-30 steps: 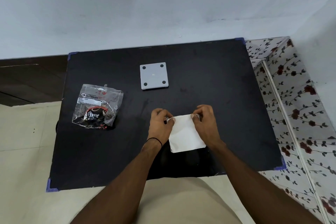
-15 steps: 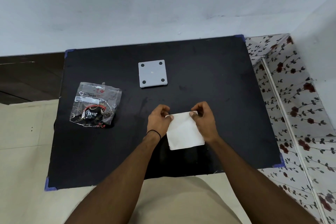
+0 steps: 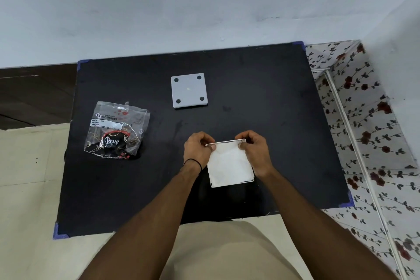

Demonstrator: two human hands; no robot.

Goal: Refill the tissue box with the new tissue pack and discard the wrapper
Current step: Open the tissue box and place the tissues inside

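Note:
A white square tissue box (image 3: 230, 167) sits near the table's front centre, its open side facing up with white tissue filling it. My left hand (image 3: 197, 149) pinches its far left corner and my right hand (image 3: 255, 151) pinches its far right corner. The box's square base panel (image 3: 189, 90), pale grey with four black feet, lies apart at the back centre. A crumpled clear plastic wrapper (image 3: 117, 130) with red and black print lies at the left of the table.
The black table (image 3: 272, 109) has blue-taped corners and stands against a pale wall. A floral-patterned surface (image 3: 372, 143) borders it on the right. Pale floor tiles lie to the left, and my lap is at the front edge.
Both hands stay on the box's far corners, with fingers shifted slightly along the far edge. The box's thin rim now shows more clearly. The wrapper and base panel have not moved.

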